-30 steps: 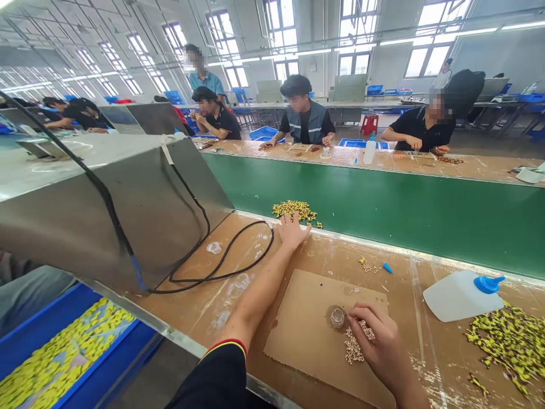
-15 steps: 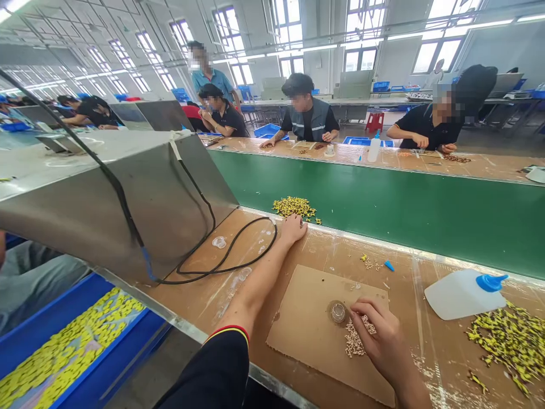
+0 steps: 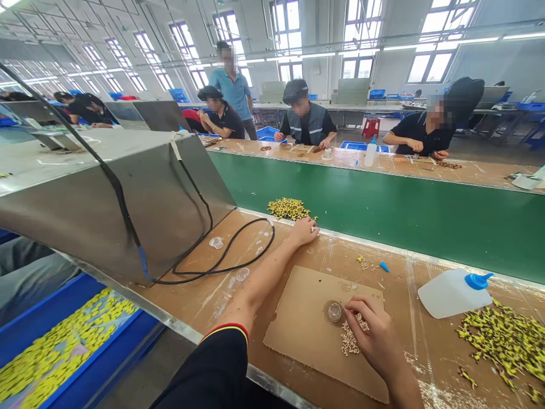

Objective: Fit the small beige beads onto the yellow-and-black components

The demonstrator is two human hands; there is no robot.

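My left hand (image 3: 304, 231) reaches forward to the rim of the green conveyor belt, just beside a pile of small yellow and dark pieces (image 3: 288, 208). Its fingers are curled in, with a small whitish spot at the tips that I cannot identify. Over a cardboard sheet (image 3: 298, 324), my right hand (image 3: 371, 326) has thumb and forefinger pinched together; whatever they may hold is too small to make out. Right by those fingertips stands a small clear round dish (image 3: 334, 311). Tiny pale pieces (image 3: 349, 341) lie heaped on the cardboard, partly under this hand.
A white bottle with a blue nozzle (image 3: 453, 292) lies on the right, before a larger heap of yellow and dark pieces (image 3: 506, 338). A black cable (image 3: 221, 271) loops by a metal housing (image 3: 170, 199). Lower left is a blue bin (image 3: 140, 335). Co-workers sit across the belt (image 3: 383, 199).
My left hand has shifted slightly right along the belt edge, away from the pile. The right hand stays pinched beside the dish. A standing person across the belt has moved right.
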